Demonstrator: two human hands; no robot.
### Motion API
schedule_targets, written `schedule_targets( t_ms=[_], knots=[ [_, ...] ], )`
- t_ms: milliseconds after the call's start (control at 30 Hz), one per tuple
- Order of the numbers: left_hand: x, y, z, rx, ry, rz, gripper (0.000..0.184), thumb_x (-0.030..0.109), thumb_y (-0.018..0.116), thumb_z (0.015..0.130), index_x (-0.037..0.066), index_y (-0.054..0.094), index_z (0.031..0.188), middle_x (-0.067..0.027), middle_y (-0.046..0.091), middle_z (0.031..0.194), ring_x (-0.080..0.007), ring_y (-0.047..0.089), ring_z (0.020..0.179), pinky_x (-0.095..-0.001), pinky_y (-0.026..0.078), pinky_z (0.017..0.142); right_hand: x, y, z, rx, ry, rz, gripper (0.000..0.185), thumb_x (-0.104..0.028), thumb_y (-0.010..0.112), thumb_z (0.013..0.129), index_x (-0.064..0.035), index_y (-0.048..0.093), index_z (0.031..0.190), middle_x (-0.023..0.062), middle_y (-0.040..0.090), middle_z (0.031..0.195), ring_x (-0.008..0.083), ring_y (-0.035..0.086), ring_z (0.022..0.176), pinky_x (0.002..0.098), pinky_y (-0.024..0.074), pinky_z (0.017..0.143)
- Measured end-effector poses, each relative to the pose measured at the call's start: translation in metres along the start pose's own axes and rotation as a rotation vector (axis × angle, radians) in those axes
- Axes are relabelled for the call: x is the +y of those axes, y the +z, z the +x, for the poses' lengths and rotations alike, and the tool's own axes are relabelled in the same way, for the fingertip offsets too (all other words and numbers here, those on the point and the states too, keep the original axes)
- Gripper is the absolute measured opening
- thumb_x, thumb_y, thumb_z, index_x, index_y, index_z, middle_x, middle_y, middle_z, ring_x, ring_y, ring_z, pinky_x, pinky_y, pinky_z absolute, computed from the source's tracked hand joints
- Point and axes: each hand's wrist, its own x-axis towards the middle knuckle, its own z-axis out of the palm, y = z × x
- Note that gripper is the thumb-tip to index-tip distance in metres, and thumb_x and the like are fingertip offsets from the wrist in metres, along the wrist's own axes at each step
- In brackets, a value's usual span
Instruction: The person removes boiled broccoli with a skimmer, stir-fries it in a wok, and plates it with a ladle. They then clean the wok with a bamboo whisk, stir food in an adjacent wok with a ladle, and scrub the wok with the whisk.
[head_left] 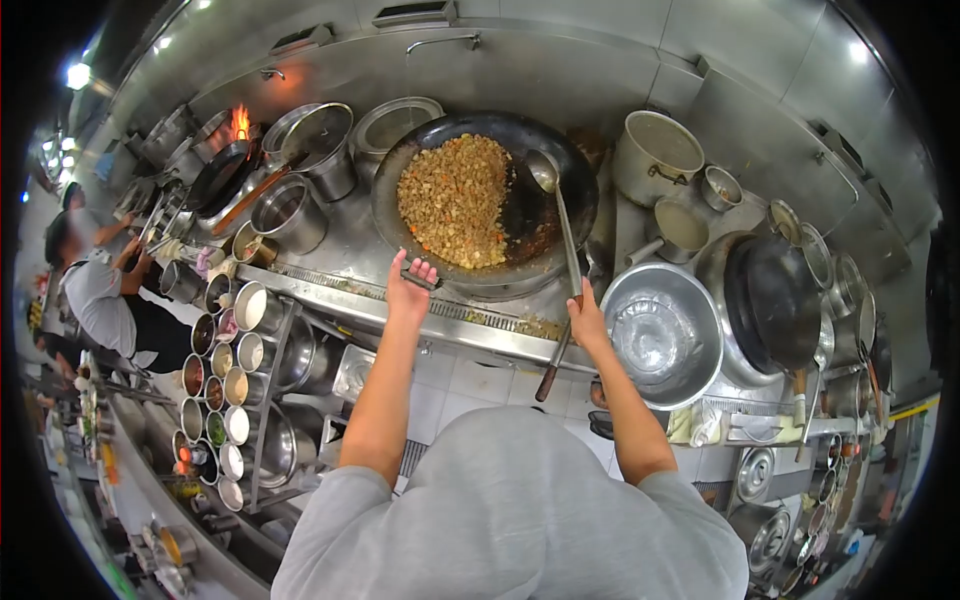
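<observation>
A large black wok (pixel 545 245) sits on the stove. Brownish, grainy food with orange bits (pixel 455 200) is heaped in its left half, and the right half shows bare, oily metal. My left hand (pixel 408 290) is at the near rim, palm up, its fingers curled around the wok's small dark handle (pixel 422 281). In my right hand (pixel 587 318) is the long shaft of a ladle (pixel 543 172). The ladle's bowl rests inside the wok, right of the food, and the dark end of its shaft points down toward my body.
A wide metal basin (pixel 662 335) stands just right of my right hand. Pots (pixel 657 150) and a stacked wok (pixel 780 300) are farther right. Lidded pots (pixel 325 150) and a flaming pan (pixel 222 175) are left. Seasoning containers (pixel 240 385) fill a rack; a co-worker (pixel 110 300) stands beyond.
</observation>
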Motion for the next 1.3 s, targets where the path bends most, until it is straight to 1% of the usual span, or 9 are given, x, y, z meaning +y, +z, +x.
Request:
schedule_targets(
  t_ms=[67, 100, 133, 167, 233, 367, 667, 1000, 1300],
  knots=[
    [-0.006, -0.006, 0.016, -0.005, 0.012, -0.058, 0.027, 0.038, 0.050, 0.100, 0.018, 0.056, 0.118, 0.0018, 0.047, 0.073, -0.0134, 0.047, 0.064, -0.0299, 0.041, 0.060, -0.014, -0.005, 0.001, -0.002, 0.007, -0.015, 0.065, -0.027, 0.055, 0.095, -0.0216, 0.024, 0.152, 0.0249, 0.066, 0.101, 0.0461, 0.064, 0.092, 0.0506, 0.0485, 0.082],
    [-0.009, -0.009, 0.021, -0.003, 0.015, -0.058, 0.027, 0.038, 0.050, 0.100, 0.018, 0.056, 0.118, 0.0018, 0.047, 0.073, -0.0134, 0.047, 0.064, -0.0299, 0.041, 0.060, -0.028, -0.012, -0.002, -0.061, 0.132, 0.064, 0.064, -0.027, 0.054, 0.095, -0.0203, 0.025, 0.151, 0.0260, 0.066, 0.099, 0.0478, 0.063, 0.093, 0.0517, 0.0484, 0.083],
    [-0.012, -0.008, 0.022, 0.022, 0.042, -0.071, 0.025, 0.038, 0.051, 0.100, 0.017, 0.056, 0.111, 0.0031, 0.040, 0.067, -0.0117, 0.039, 0.057, -0.0295, 0.035, 0.054, -0.040, -0.018, -0.003, -0.121, 0.257, 0.140, 0.063, -0.027, 0.053, 0.095, -0.0190, 0.025, 0.151, 0.0271, 0.066, 0.097, 0.0494, 0.062, 0.093, 0.0528, 0.0482, 0.083],
    [-0.014, -0.008, 0.022, 0.046, 0.067, -0.085, 0.024, 0.039, 0.052, 0.100, 0.015, 0.057, 0.103, 0.0045, 0.033, 0.061, -0.0099, 0.031, 0.051, -0.0292, 0.030, 0.049, -0.042, -0.019, 0.001, -0.123, 0.257, 0.139, 0.063, -0.027, 0.053, 0.095, -0.0190, 0.025, 0.151, 0.0271, 0.066, 0.097, 0.0494, 0.062, 0.093, 0.0528, 0.0482, 0.083],
    [-0.016, -0.005, 0.022, 0.075, 0.086, -0.081, 0.025, 0.039, 0.053, 0.099, 0.014, 0.054, 0.098, 0.0046, 0.030, 0.060, -0.0093, 0.028, 0.049, -0.0284, 0.027, 0.047, -0.045, -0.019, 0.007, -0.124, 0.140, -0.071, 0.059, -0.025, 0.051, 0.096, -0.0125, 0.026, 0.149, 0.0299, 0.065, 0.101, 0.0500, 0.061, 0.097, 0.0537, 0.0474, 0.087],
    [-0.018, -0.001, 0.024, 0.114, 0.139, -0.052, 0.030, 0.040, 0.052, 0.100, 0.014, 0.047, 0.085, 0.0045, 0.026, 0.058, -0.0091, 0.025, 0.047, -0.0270, 0.023, 0.043, -0.034, 0.005, 0.018, 0.002, -0.030, -0.133, 0.052, -0.022, 0.051, 0.096, -0.0012, 0.033, 0.140, 0.0298, 0.064, 0.104, 0.0512, 0.059, 0.100, 0.0545, 0.0462, 0.087],
    [-0.011, -0.001, 0.037, 0.117, 0.207, 0.022, 0.036, 0.039, 0.051, 0.100, 0.015, 0.039, 0.077, 0.0037, 0.027, 0.057, -0.0097, 0.023, 0.045, -0.0274, 0.021, 0.040, -0.032, 0.031, 0.025, 0.030, -0.032, -0.160, 0.031, -0.020, 0.052, 0.096, -0.0020, 0.038, 0.117, 0.0290, 0.065, 0.099, 0.0523, 0.059, 0.096, 0.0591, 0.0447, 0.084],
    [-0.010, 0.001, 0.035, 0.115, 0.217, 0.057, 0.035, 0.038, 0.052, 0.100, 0.016, 0.040, 0.076, 0.0043, 0.027, 0.055, -0.0093, 0.025, 0.043, -0.0267, 0.023, 0.039, -0.038, 0.040, 0.034, 0.004, 0.041, -0.159, 0.029, -0.024, 0.051, 0.098, -0.0036, 0.039, 0.116, 0.0317, 0.064, 0.099, 0.0521, 0.059, 0.096, 0.0582, 0.0460, 0.084],
    [-0.012, 0.011, 0.019, 0.094, 0.229, 0.072, 0.035, 0.038, 0.051, 0.101, 0.015, 0.039, 0.076, 0.0042, 0.027, 0.056, -0.0097, 0.025, 0.044, -0.0269, 0.024, 0.040, -0.018, 0.043, 0.051, 0.012, -0.010, -0.098, 0.030, -0.023, 0.054, 0.096, -0.0031, 0.041, 0.114, 0.0261, 0.066, 0.098, 0.0499, 0.061, 0.097, 0.0565, 0.0468, 0.084]
  ],
)
